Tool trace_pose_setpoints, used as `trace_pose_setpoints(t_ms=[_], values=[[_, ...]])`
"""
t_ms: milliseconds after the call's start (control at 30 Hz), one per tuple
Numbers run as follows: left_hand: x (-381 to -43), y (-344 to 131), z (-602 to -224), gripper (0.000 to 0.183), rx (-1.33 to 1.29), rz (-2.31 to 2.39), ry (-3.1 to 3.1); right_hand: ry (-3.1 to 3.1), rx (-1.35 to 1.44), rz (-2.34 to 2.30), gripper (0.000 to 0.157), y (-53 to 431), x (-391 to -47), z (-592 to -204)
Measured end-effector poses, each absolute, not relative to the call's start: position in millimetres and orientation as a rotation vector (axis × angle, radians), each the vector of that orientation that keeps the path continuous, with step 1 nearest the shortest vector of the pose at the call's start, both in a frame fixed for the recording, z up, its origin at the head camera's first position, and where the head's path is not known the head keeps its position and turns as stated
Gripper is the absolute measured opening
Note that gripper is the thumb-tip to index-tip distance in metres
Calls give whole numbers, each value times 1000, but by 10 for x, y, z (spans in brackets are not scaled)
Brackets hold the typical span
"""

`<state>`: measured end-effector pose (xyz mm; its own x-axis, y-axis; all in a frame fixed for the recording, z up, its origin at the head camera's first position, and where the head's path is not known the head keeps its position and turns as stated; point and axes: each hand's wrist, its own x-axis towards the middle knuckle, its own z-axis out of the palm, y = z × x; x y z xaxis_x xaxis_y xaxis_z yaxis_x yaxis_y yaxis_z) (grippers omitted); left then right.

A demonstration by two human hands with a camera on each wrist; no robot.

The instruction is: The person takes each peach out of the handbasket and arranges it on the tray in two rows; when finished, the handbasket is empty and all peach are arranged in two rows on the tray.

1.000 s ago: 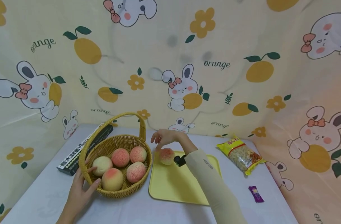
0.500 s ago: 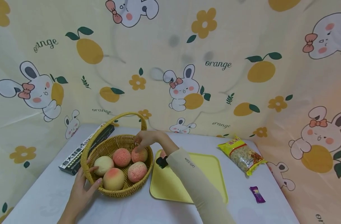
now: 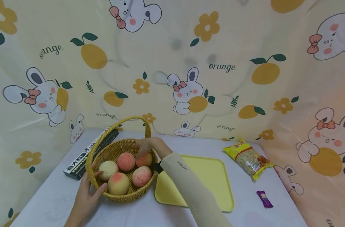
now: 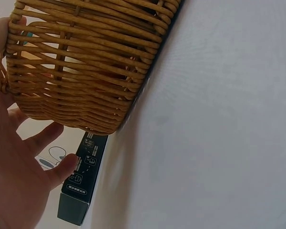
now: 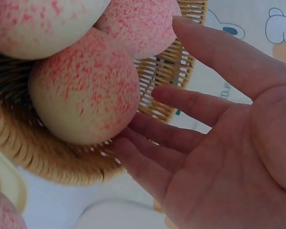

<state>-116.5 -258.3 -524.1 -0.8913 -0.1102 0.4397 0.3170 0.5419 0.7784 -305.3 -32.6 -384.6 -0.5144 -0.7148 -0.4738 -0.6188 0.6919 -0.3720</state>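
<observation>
The wicker basket (image 3: 124, 198) with an arched handle holds several pink and cream peaches. My left hand (image 3: 86, 194) holds the basket's left rim by the handle's foot; in the left wrist view some fingers (image 4: 45, 138) spread outside the weave. Inside the right back of the basket, my right hand (image 3: 146, 147) reaches over a speckled peach (image 3: 144, 160). In the right wrist view its fingers are extended beside and below this peach (image 5: 86, 90), the fingertips at its surface, and the thumb points towards another peach (image 5: 138, 26).
Right of the basket lies a yellow tray (image 3: 209, 179), partly under my right sleeve. A peach (image 5: 4, 214) shows at the corner of the right wrist view. Farther right are a yellow food bag (image 3: 250, 160) and a small purple packet (image 3: 264, 199). A black pasta box (image 3: 78, 165) lies behind the basket.
My right hand has moved left from above the tray's peach to the peach at the basket's right back. My left hand stays at the rim.
</observation>
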Motion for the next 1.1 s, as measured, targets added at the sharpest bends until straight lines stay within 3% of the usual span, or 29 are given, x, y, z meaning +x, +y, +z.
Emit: trace_pose_setpoints(t_ms=[67, 167, 233, 300, 467, 700, 1000, 1100], values=[[-1168, -2589, -5244, 58, -168, -1324, -2342, 2290, -983, -234, 19, -359, -3053, -3871], [-1175, -2580, -5245, 61, -163, -1327, -2352, 2293, -914, -258, 30, -371, -3057, -3903], [-1174, -2570, -5250, 63, -170, -1331, -2348, 2312, -865, -259, 26, -366, -3054, -3916], [-1175, -2566, -5258, 51, -186, -1329, -2336, 2330, -805, -250, 21, -358, -3049, -3929], [-1171, -2567, -5245, 43, -183, -1320, -2331, 2362, -783, -263, 22, -348, -3001, -3973], [-1175, -2587, -5201, 45, -175, -1327, -2332, 2395, -527, -440, 24, -365, -2906, -4032], [-1168, -2595, -5212, 41, -165, -1301, -2333, 2421, -655, -222, 28, -425, -2957, -4017], [-1162, -2595, -5237, 48, -178, -1299, -2337, 2402, -634, -185, 29, -426, -2979, -4024]])
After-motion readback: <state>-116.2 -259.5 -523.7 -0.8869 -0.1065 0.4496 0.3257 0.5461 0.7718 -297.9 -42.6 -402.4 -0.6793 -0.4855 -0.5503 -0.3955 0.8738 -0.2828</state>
